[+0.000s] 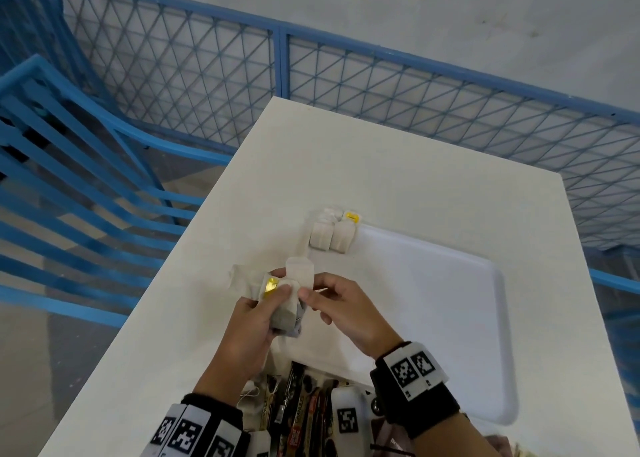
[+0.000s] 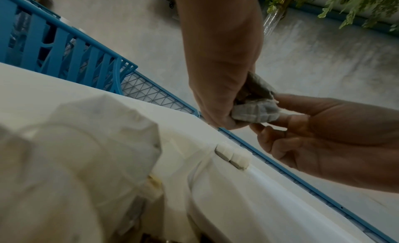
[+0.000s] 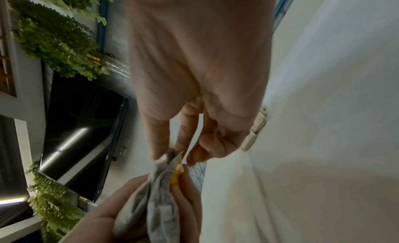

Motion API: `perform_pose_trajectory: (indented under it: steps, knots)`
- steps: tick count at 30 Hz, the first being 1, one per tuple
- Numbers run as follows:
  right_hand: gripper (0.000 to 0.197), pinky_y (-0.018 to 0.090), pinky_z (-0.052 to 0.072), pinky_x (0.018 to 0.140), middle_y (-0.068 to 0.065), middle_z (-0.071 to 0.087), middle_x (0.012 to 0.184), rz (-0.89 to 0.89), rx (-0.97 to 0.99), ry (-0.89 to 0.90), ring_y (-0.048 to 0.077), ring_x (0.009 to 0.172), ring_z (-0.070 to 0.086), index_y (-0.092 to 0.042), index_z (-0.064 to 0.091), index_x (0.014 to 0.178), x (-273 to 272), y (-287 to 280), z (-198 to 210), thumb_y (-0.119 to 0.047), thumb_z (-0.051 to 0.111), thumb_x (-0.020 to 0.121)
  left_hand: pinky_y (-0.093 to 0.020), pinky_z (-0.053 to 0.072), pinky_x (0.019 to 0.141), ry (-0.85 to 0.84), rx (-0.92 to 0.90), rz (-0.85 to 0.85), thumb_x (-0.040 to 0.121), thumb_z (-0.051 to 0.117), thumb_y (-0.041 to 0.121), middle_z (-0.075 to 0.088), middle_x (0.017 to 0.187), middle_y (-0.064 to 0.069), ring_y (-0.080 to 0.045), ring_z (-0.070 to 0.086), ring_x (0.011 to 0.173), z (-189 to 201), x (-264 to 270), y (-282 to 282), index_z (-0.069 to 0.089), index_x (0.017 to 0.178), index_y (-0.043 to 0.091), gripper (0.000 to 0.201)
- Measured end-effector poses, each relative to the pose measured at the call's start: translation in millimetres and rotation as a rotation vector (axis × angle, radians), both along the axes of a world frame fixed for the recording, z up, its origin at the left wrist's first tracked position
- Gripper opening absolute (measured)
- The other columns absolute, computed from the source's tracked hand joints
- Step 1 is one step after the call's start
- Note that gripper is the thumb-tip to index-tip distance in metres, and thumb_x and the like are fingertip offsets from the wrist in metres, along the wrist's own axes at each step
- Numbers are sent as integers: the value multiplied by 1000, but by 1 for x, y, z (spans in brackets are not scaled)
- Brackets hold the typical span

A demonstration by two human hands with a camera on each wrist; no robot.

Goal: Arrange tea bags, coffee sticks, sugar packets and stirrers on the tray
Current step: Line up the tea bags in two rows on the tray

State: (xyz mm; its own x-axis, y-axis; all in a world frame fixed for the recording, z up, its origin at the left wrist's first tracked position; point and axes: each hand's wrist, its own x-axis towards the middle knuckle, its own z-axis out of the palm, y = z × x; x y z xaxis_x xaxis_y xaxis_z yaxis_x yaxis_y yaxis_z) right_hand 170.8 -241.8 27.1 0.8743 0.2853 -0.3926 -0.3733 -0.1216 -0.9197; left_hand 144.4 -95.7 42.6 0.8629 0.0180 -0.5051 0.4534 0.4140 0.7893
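Nearest me I see a heap of coffee sticks (image 1: 298, 408) at the table's (image 1: 415, 166) near edge. Above it, my left hand (image 1: 249, 321) curls round a bunch of tea bags (image 1: 287, 304); my right hand (image 1: 346, 306) pinches one bag's corner. Beyond, two tea bags (image 1: 330, 237) sit at the tray's (image 1: 450, 301) far corner.

Place: an indoor room set up for recording, not a real kitchen.
Barrier: a blue mesh fence (image 1: 346, 72) stands around the white table (image 1: 398, 166).
Floor: grey, plain.
Walls: a dark screen (image 3: 82, 127) and green fern decoration (image 3: 54, 33) hang there.
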Motion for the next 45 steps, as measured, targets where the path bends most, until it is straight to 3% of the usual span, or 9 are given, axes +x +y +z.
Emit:
perform_pose_trajectory:
  steps: [6,9,12,16,25,29,33,40,45]
  knots:
    - [19,20,38,53,0,56,62,-149,34,12,15,58,47,-14,64,68,1,-3,-7,-16,64,87,-27,51,46,26,-28,29,92,51,5,69,67,-9,-17,64,56,1,-4,2,63,99,10,15]
    - [14,20,44,53,6,59,68,-250,112,70,13,60,57,-2,59,74,7,-6,-14,-8,63,87,-28,53,48,66,-14,53,90,54,7,69,69,-8,-16,67,58,-3,-6,6,64,90,8,11]
    - [5,20,53,62,10,64,77,-348,172,120,14,62,62,-4,62,82,18,-8,-23,1,62,85,-28,54,47,78,-19,72,89,55,7,67,75,-13,-18,66,59,-5,-7,10,64,89,8,9]
    - [17,22,56,70,12,65,84,-441,132,152,21,74,63,-5,58,88,40,-11,-36,9,63,80,-26,52,45,64,-39,76,90,53,7,67,75,-15,-17,66,58,-4,-9,14,65,88,9,12]
    - [10,30,56,82,7,63,75,-514,-57,104,16,69,63,3,63,89,73,0,-55,5,65,80,-26,52,46,66,-35,81,91,53,7,67,80,-12,-15,67,61,-9,-5,14,64,98,12,14]
    - [10,36,55,79,4,63,69,-504,-259,63,21,68,60,-5,63,84,77,5,-59,-6,71,78,-27,54,47,79,-30,89,91,53,7,69,75,-9,-16,68,63,-12,-3,14,65,93,13,14]
    - [25,14,41,61,-3,58,79,-472,-465,-36,13,76,54,-12,55,86,76,5,-56,-18,76,74,-27,53,45,87,-33,94,90,54,7,68,77,-13,-17,69,63,-13,-3,14,67,87,10,13]
    - [26,9,35,53,-1,58,84,-492,-471,-59,10,73,51,-13,48,91,71,8,-48,-18,70,80,-28,52,47,48,-59,75,92,52,6,70,74,-10,-16,70,64,-15,-1,12,63,97,9,13]
    - [20,15,41,62,-5,61,70,-271,-319,-154,3,58,51,-16,57,80,44,18,-24,-33,59,89,-27,51,46,39,-56,49,92,52,8,68,65,-11,-17,66,56,-11,0,8,64,86,6,14]
